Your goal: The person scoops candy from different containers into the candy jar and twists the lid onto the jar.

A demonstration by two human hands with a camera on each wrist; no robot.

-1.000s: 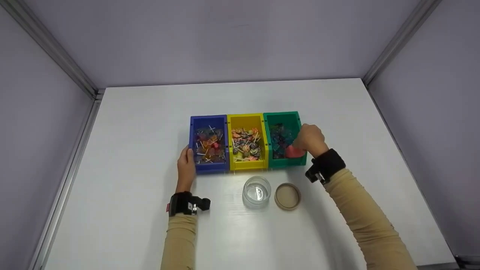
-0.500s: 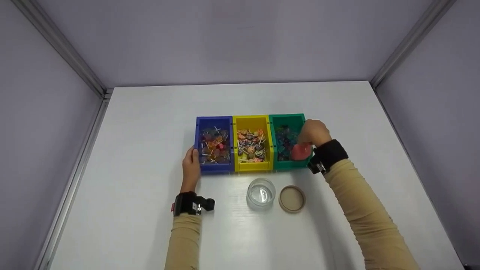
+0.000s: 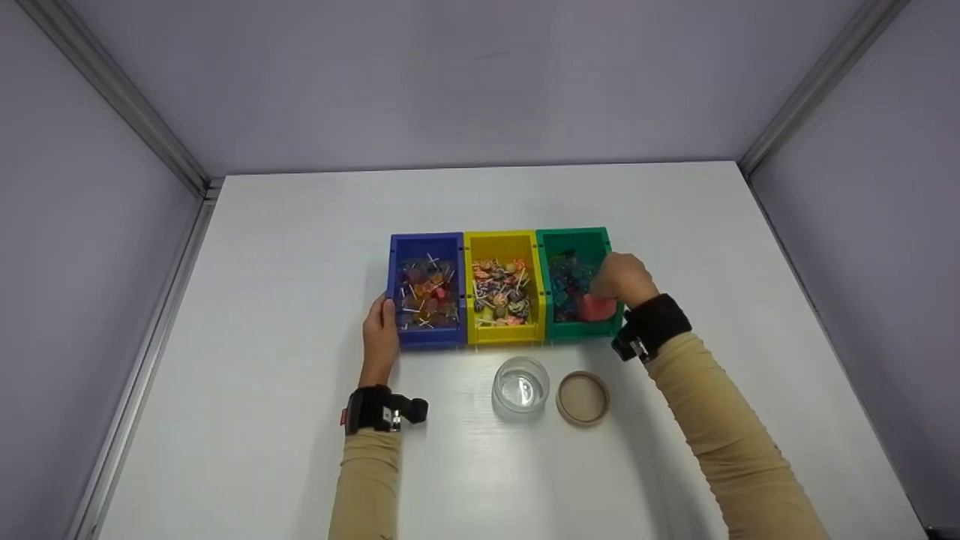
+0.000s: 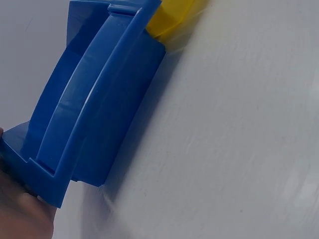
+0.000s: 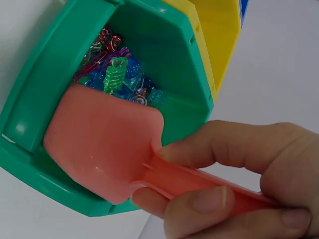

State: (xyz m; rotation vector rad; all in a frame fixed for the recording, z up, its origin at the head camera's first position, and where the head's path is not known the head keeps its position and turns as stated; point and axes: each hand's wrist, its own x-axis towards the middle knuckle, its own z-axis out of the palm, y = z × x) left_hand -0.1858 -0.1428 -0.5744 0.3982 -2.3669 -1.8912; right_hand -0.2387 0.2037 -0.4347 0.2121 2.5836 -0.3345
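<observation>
Three bins stand side by side: a blue bin (image 3: 425,244) and a yellow bin (image 3: 501,241) hold lollipops, a green bin (image 3: 574,236) holds wrapped candies (image 5: 115,69). My right hand (image 3: 621,279) grips the handle of a pink scoop (image 3: 598,308), its bowl (image 5: 102,147) inside the green bin near the front wall, just short of the candies. My left hand (image 3: 379,335) rests with straight fingers against the blue bin's left front corner (image 4: 47,186).
In front of the bins, a clear glass jar (image 3: 520,388) stands on the white table (image 3: 300,247), its round tan lid (image 3: 583,398) lying just to its right. Grey walls enclose the table on three sides.
My right hand lifted the scoop a little toward the bin's right side, then lowered it back into the green bin. The left hand stayed against the blue bin.
</observation>
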